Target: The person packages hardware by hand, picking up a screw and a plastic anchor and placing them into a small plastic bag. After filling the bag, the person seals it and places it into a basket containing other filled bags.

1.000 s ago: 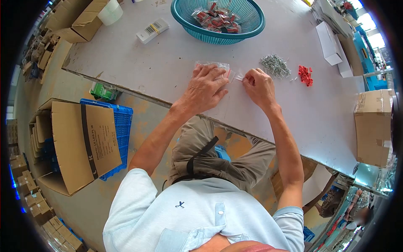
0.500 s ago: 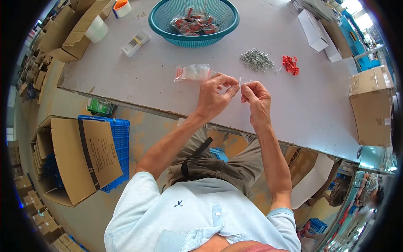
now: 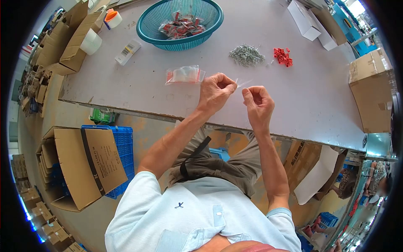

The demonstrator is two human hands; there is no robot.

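My left hand (image 3: 215, 92) and my right hand (image 3: 257, 103) are raised just above the grey table (image 3: 138, 88), close together. Between their pinched fingertips they hold a small clear plastic bag (image 3: 242, 83), barely visible. A stack of empty zip bags with red strips (image 3: 184, 75) lies on the table just left of my left hand. Beyond the hands lie a pile of grey screws (image 3: 247, 55) and a pile of red plastic anchors (image 3: 283, 56).
A teal basket (image 3: 147, 25) holding filled bags stands at the far side. A white barcode box (image 3: 128, 52), tape rolls (image 3: 91, 41) and cardboard boxes (image 3: 73, 50) sit at the left, white boxes (image 3: 304, 21) and a brown carton (image 3: 371, 92) at the right. An open carton (image 3: 79, 168) over a blue crate is on the floor.
My left hand left the bag stack, and both hands lifted one small clear bag off the table and now hold it between them. The view shifted slightly.
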